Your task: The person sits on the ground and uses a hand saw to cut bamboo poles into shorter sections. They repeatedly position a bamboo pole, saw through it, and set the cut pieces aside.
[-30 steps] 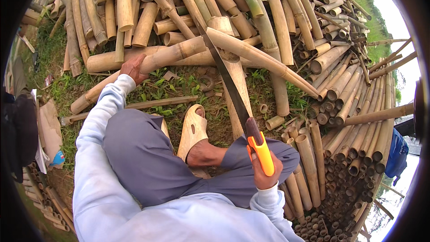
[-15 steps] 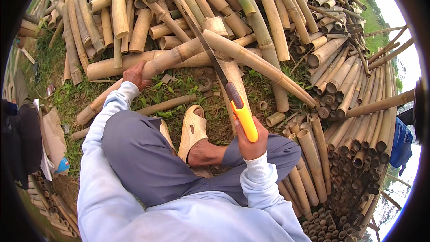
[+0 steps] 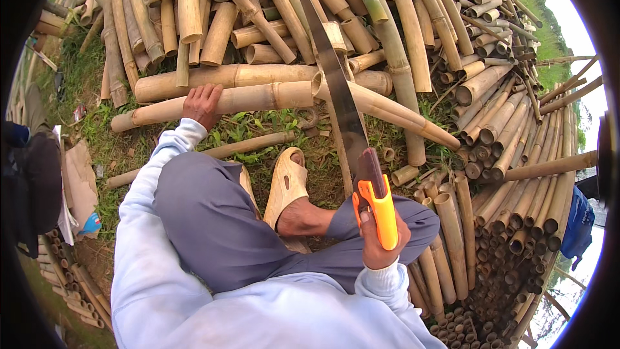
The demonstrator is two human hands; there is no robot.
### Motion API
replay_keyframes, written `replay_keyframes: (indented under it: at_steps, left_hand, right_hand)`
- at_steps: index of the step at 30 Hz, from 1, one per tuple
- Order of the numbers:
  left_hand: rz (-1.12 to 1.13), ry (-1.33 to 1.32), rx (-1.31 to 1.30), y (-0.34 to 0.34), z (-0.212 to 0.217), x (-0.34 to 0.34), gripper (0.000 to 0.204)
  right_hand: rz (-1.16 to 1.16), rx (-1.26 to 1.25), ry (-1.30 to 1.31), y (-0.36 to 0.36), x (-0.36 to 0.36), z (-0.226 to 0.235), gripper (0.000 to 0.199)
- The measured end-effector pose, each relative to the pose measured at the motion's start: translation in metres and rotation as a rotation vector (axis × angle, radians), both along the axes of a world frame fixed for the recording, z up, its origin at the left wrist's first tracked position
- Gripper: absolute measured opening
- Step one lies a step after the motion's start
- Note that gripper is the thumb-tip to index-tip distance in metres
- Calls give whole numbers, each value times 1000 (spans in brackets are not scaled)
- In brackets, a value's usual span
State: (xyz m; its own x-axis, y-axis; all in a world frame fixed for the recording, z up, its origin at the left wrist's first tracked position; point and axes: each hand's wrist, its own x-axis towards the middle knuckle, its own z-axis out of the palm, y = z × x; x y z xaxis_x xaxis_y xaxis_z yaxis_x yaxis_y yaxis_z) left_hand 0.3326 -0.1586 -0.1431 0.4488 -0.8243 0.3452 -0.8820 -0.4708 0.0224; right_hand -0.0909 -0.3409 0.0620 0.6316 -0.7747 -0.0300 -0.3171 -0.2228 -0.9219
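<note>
My left hand (image 3: 203, 106) is closed over a pale bamboo pole (image 3: 265, 97) lying nearly level in front of me. At its right end it meets a second bamboo length (image 3: 397, 114), which slants down to the right; an open cut end shows at this joint. My right hand (image 3: 385, 243) grips a handsaw by its orange handle (image 3: 381, 213). The dark saw blade (image 3: 341, 94) points up and away, passing in front of the joint. Whether it touches the bamboo I cannot tell. Behind the held pole lies a thicker bamboo log (image 3: 252, 75).
Heaped bamboo pieces (image 3: 361, 0) fill the far side. Stacked bamboo (image 3: 516, 174) stands to the right, with a blue bag (image 3: 577, 226) beyond. A thin bamboo stick (image 3: 245, 147) lies on the grass near my sandalled foot (image 3: 287, 184). Cardboard (image 3: 80, 178) lies at left.
The bamboo in my left hand has swung from a slant to nearly level, its right end lower, angled away from the right length. My right hand drew the saw nearer, its blade rising more steeply.
</note>
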Motion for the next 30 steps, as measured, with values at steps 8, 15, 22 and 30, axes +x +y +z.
replay_keyframes:
  at_steps: [8,15,22,30]
  left_hand:
    - [-13,191,118,0,8,-24,71]
    - [14,160,120,5,-13,-20,63]
    - [-33,559,415,-14,13,3,68]
    - [-119,1042,610,-2,17,21,71]
  right_hand:
    - [-29,31,-85,8,28,-41,21]
    - [-86,54,-105,22,25,-46,23]
    - [-35,-82,-151,20,7,-47,28]
    - [-150,23,-132,24,-11,-40,23]
